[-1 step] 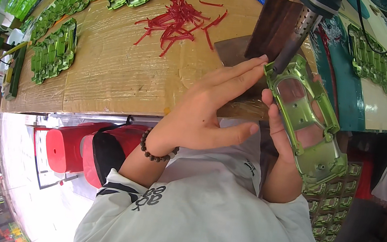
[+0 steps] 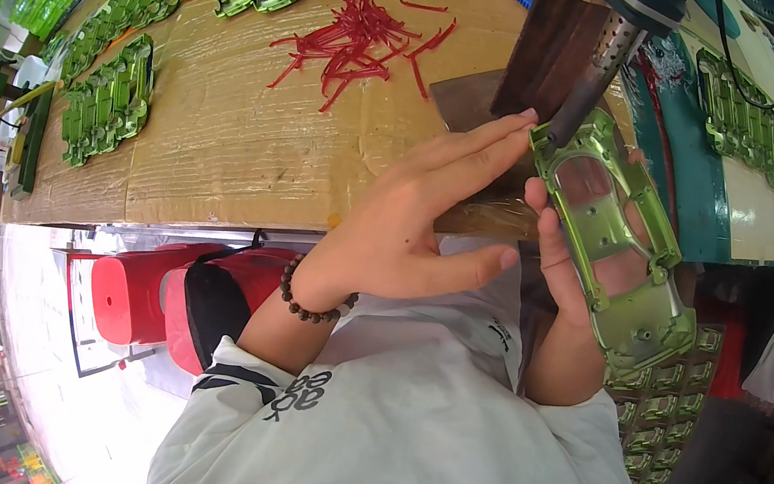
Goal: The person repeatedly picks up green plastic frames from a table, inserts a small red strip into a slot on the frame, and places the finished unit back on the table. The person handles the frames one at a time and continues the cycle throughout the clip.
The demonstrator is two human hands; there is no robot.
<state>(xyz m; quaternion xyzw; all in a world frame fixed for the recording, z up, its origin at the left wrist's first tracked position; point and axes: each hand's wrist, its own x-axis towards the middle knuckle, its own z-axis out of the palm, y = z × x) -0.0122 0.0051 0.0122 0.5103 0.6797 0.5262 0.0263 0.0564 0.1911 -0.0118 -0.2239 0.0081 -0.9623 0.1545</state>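
My right hand [image 2: 561, 260] holds a shiny green toy car body shell [image 2: 602, 226] with window openings, its fingers curled around the underside and left edge. The shell is tilted, its upper end close under the dark tip of a hot-air tool [image 2: 585, 93] with a perforated metal sleeve. My left hand [image 2: 423, 207] is stretched out flat, thumb apart, its fingertips at the shell's upper left corner. Whether anything tiny sits under those fingertips cannot be made out. A dark bead bracelet [image 2: 289, 303] circles my left wrist.
Thin red strips [image 2: 359, 35] lie heaped on the cardboard-covered table [image 2: 212, 133]. Several green shells [image 2: 110, 102] stand in rows at the left, others [image 2: 754, 128] at the far right. A brown upright post [image 2: 549, 50] stands beside the tool. Red stools [image 2: 126, 302] are below the left edge.
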